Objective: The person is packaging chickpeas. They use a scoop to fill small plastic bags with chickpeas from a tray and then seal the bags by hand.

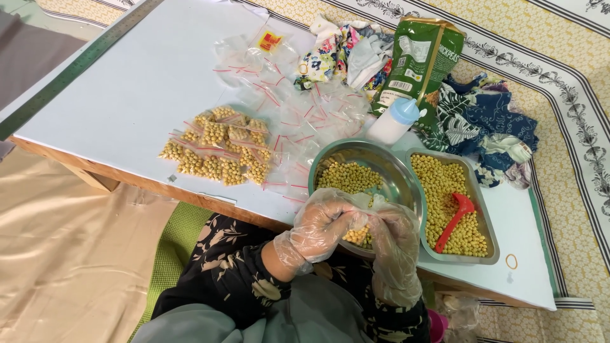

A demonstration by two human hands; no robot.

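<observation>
On the table (127,95), a pile of filled packets (216,152) lies to the left, with empty clear bags (298,121) strewn beyond it. The gloved left hand (324,225) and right hand (394,244) meet at the near rim of the round steel bowl (406,184), fingers pinched together on a small bag of chickpeas (358,235) that hangs lengthwise, mouth upward. Right of the bowl, a red scoop (456,219) lies in the tray (480,190), handle slanting toward the near edge.

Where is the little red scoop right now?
The red scoop lies on the chickpeas in the rectangular metal tray, right of the round steel bowl and the gloved hands.
</observation>
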